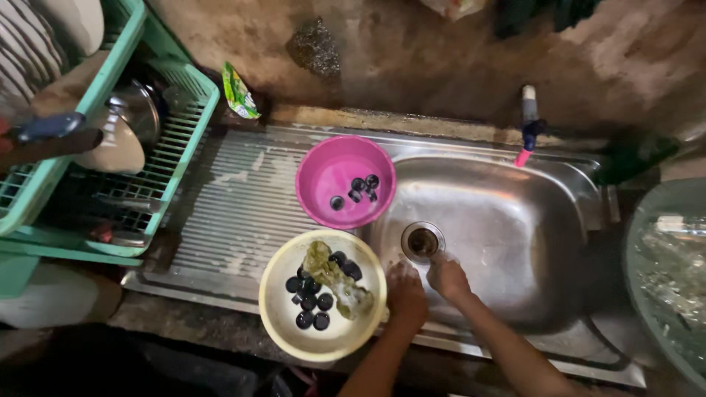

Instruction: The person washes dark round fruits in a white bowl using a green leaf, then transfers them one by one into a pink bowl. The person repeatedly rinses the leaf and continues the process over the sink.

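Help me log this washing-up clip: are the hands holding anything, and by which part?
It cannot be told. The left hand and right hand are closed together over the sink by the drain; anything between them is hidden.

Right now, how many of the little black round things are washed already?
About five dark round pieces already sit in the pink bowl. The left hand and right hand are together in the steel sink near the drain; what they hold is hidden. Roughly nine more pieces wait in the yellow bowl with a soapy sponge.
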